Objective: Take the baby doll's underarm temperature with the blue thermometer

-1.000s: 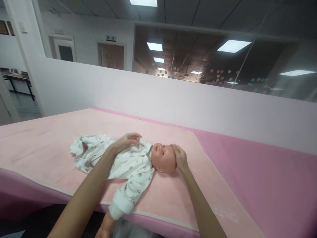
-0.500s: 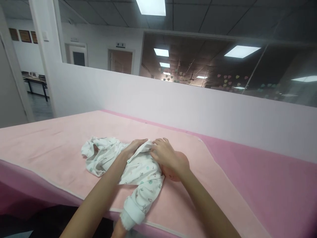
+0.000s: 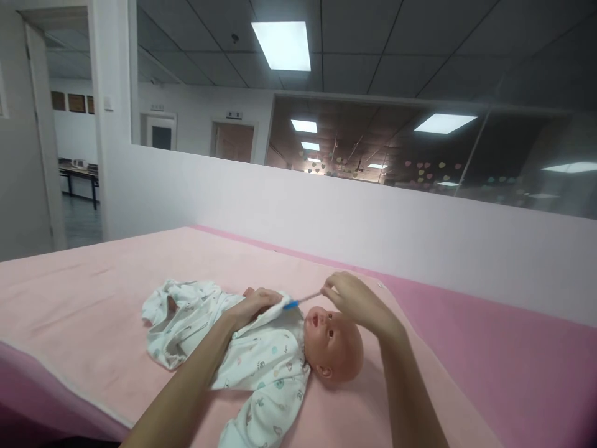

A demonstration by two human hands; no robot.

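A baby doll lies on its back, its bare head (image 3: 336, 350) to the right, wearing a white printed baby shirt (image 3: 268, 361). My left hand (image 3: 256, 306) rests on the doll's chest, its fingers closed on the edge of the shirt's front flap near the neckline. My right hand (image 3: 347, 297) is raised above the doll's face, pinching the far end of a thin thermometer-like stick (image 3: 305, 300). The stick's blue end meets the shirt's edge beside my left fingertips; whether its tip goes under the cloth, I cannot tell.
A pink padded sheet (image 3: 107, 292) covers the table under the doll. Behind it runs a low white wall (image 3: 261, 196) with a window (image 3: 396, 143) above. At the left are a doorway and a distant dark table (image 3: 79, 173).
My right hand has moved right and away from the collar, bringing the blue-ended stick into view. The doll's face is now uncovered. My left hand stays on the shirt; the camera view has tilted up.
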